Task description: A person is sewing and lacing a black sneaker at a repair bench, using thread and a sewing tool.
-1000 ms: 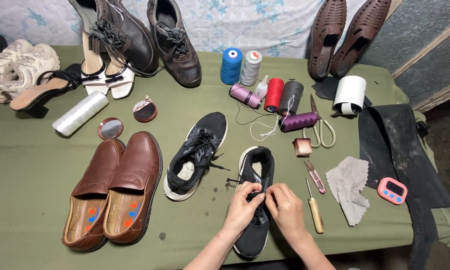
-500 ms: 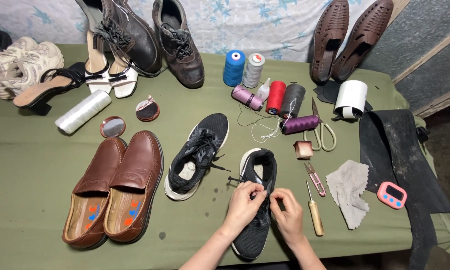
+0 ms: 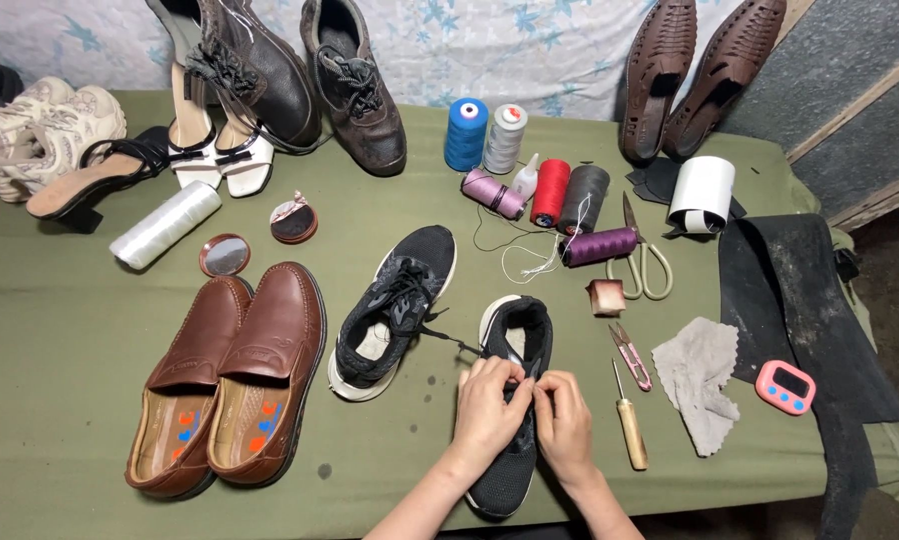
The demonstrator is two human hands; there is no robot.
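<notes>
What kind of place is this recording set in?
Probably a shoe-repair bench: worn shoes line a green-covered table, with thread spools, scissors and an awl beside the hands' black sneaker.

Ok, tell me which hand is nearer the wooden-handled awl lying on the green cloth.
Right. The right hand sits just left of the wooden-handled awl, apart from it. The left hand is farther left, across the black mesh sneaker both hands rest on.

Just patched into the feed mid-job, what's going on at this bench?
A person has both hands on a black sneaker lying on the green table: the left hand and right hand pinch at its lace area. Its mate lies just to the left. A wooden-handled awl, small snips and thread spools lie close by, untouched.
</notes>
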